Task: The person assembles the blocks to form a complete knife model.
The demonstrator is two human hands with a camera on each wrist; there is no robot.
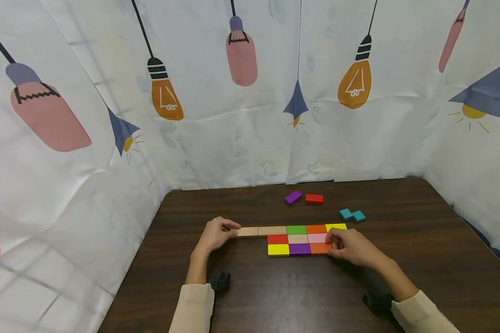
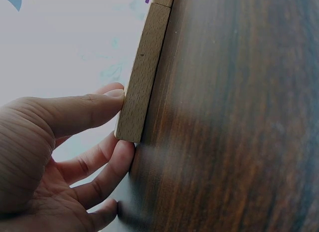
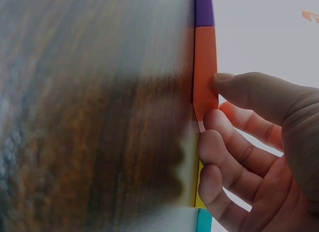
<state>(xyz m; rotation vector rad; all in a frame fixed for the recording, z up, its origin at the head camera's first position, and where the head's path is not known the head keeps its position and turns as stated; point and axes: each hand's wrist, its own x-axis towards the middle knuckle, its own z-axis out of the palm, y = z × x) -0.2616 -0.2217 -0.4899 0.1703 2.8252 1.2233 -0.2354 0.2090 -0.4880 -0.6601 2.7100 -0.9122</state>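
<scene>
Flat coloured blocks lie side by side in three rows on the dark table (image 1: 296, 291). In the back row are two plain wooden blocks, then a green block (image 1: 296, 230), an orange one and a yellow one. Red, plain and pink blocks form the middle row; yellow, purple (image 1: 300, 249) and orange the front. My left hand (image 1: 216, 234) holds the left end of the outermost plain wooden block (image 2: 142, 67), thumb on its upper edge, a fingertip against its end. With my right hand (image 1: 354, 247) I grip the front orange block (image 3: 205, 67) at its right end, fingers bent.
Beyond the rows lie a loose purple block (image 1: 293, 197) and a red block (image 1: 314, 199). Two teal blocks (image 1: 346, 214) sit corner to corner farther right. A curtain (image 1: 250, 138) printed with lamps hangs behind the table's far edge.
</scene>
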